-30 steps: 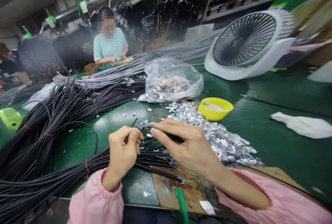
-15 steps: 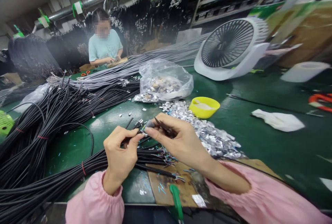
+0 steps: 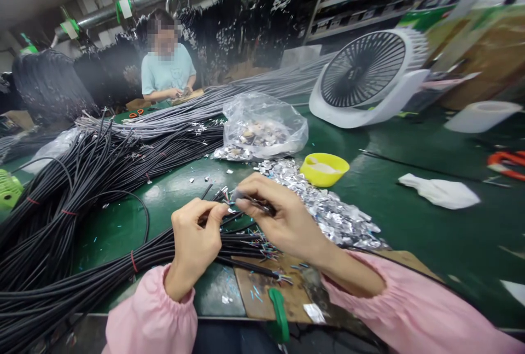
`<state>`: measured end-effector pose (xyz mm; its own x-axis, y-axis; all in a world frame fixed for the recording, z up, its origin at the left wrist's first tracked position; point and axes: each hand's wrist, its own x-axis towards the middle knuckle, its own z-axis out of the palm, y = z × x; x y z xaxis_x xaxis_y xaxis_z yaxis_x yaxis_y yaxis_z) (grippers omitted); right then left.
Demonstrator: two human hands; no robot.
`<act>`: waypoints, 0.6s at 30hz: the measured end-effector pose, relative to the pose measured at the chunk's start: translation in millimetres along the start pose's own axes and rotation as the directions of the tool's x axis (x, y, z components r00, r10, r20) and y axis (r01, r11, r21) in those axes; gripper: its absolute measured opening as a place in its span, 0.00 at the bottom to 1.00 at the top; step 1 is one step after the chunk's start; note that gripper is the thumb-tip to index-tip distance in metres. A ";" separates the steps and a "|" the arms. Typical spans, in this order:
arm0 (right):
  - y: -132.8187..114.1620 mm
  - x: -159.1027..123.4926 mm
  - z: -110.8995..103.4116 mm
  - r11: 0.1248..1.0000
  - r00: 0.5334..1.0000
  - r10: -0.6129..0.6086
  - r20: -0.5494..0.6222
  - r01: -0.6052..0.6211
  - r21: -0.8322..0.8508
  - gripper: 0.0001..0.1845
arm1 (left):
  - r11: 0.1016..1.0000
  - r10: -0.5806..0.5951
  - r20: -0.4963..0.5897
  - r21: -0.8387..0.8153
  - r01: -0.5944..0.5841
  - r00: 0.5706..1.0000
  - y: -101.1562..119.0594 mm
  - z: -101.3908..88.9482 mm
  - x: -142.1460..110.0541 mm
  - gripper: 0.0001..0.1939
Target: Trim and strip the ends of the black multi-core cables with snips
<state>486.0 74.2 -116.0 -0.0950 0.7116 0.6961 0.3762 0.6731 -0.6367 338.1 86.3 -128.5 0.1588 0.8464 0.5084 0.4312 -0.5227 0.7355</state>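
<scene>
My left hand point(image 3: 197, 239) is closed in a pinch on the stripped end of a black cable, mostly hidden by the fingers. Fine coloured wires point(image 3: 230, 209) show between the two hands. My right hand point(image 3: 283, 217) is closed around a dark slim tool point(image 3: 264, 206); its kind is hidden in the palm. A grey cover point(image 3: 237, 195) sits on a right fingertip, close to the wires. Under both hands lies a bundle of black cables point(image 3: 164, 244), its stripped ends point(image 3: 262, 244) fanned out to the right.
Scraps of silver foil point(image 3: 340, 212) are heaped behind my right hand, near a yellow bowl point(image 3: 324, 169) and a clear bag of scraps point(image 3: 266, 129). A white fan point(image 3: 365, 75) stands beyond. More black cables point(image 3: 94, 179) fill the left. A co-worker point(image 3: 168, 69) sits across the table.
My left hand has shifted slightly right, and its fingers have moved nearer the wire tips. My right fingers have curled in further, so less of the dark tool shows.
</scene>
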 end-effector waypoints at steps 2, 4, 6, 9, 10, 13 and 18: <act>-0.4 -0.1 0.7 0.999 0.999 0.050 0.003 -0.050 0.008 0.08 | 0.999 0.045 -0.051 0.020 -0.044 0.998 0.4 0.3 -1.6 0.08; 1.2 0.1 1.1 0.987 0.989 0.150 0.005 -0.150 0.060 0.13 | 0.996 0.086 -0.066 0.008 -0.086 0.994 0.0 1.1 -2.7 0.06; 4.5 0.8 1.0 0.939 0.955 0.292 0.051 -0.297 0.171 0.18 | 0.994 0.103 -0.058 -0.016 -0.104 0.993 -1.4 2.3 -2.2 0.05; 9.4 2.9 0.2 0.812 0.887 0.426 0.178 -0.462 0.357 0.23 | 0.995 0.085 -0.002 -0.053 -0.085 0.996 -4.3 3.5 1.2 0.06; 10.1 3.9 0.0 0.788 0.879 0.430 0.206 -0.477 0.389 0.24 | 0.995 0.076 0.031 -0.060 -0.074 0.997 -4.9 3.9 2.5 0.07; 8.7 6.6 0.2 0.852 0.918 0.359 0.167 -0.395 0.343 0.21 | 0.997 0.068 0.099 -0.043 -0.064 0.993 -4.8 5.1 3.8 0.11; 5.1 6.0 3.8 0.789 0.871 0.476 0.120 -0.483 0.380 0.19 | 0.990 0.128 -0.081 0.062 -0.123 0.988 -1.9 8.3 -1.3 0.07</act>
<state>483.9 82.7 -116.4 -0.0143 0.9645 0.2638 -0.0075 0.2637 -0.9646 344.5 87.0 -134.2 0.1397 0.7614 0.6330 0.4625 -0.6154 0.6383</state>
